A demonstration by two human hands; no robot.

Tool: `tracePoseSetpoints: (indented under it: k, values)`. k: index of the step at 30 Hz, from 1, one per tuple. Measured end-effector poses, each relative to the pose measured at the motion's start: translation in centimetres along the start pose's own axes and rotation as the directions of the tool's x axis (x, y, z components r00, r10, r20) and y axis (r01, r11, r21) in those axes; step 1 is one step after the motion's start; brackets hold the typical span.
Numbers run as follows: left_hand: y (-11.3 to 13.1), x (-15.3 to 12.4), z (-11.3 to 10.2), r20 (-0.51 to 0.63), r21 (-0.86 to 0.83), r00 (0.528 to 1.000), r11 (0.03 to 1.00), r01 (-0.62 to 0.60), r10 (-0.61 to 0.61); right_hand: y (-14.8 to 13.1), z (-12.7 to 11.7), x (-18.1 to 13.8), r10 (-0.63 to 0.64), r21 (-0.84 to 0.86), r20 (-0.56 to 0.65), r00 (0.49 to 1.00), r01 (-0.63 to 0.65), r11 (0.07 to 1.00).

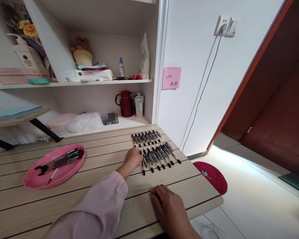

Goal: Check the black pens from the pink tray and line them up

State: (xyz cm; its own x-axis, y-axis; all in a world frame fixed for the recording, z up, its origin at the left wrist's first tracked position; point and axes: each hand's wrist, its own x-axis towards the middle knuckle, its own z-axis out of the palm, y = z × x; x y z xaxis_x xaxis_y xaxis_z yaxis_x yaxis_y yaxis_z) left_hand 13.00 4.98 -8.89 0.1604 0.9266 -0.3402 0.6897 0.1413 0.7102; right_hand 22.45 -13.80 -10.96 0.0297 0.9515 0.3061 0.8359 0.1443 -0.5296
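My left hand (133,158), in a pink sleeve, reaches across the wooden table (94,186) to the left end of the near row of black pens (157,156). Its fingers curl at the leftmost pen; whether they grip it is hidden. A second, shorter row of pens (146,137) lies just behind. My right hand (167,205) rests flat on the table near the front edge, fingers spread, holding nothing. A pink tray (40,179) on the left holds several more loose pens (61,160).
Shelves behind the table carry a red jug (125,103), a cup (139,105), boxes and bags. A pink sticky note (171,78) hangs on the white wall. A red round cushion (211,176) lies on the floor right of the table.
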Motion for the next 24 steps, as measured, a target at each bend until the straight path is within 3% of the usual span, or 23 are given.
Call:
tracePoseSetpoints:
  k: [16,24]
  values:
    - [0.6,-0.8,-0.1,0.03,-0.077,0.999,0.996,0.037,-0.034,0.1,0.1,0.1,-0.004,0.003,-0.009,1.0,0.004,1.0]
    - [-0.1,-1.8,-1.1,-0.06,-0.028,0.997,0.998,-0.051,0.05,-0.1,0.0,0.1,-0.019,-0.008,-0.028,0.999,0.019,1.0]
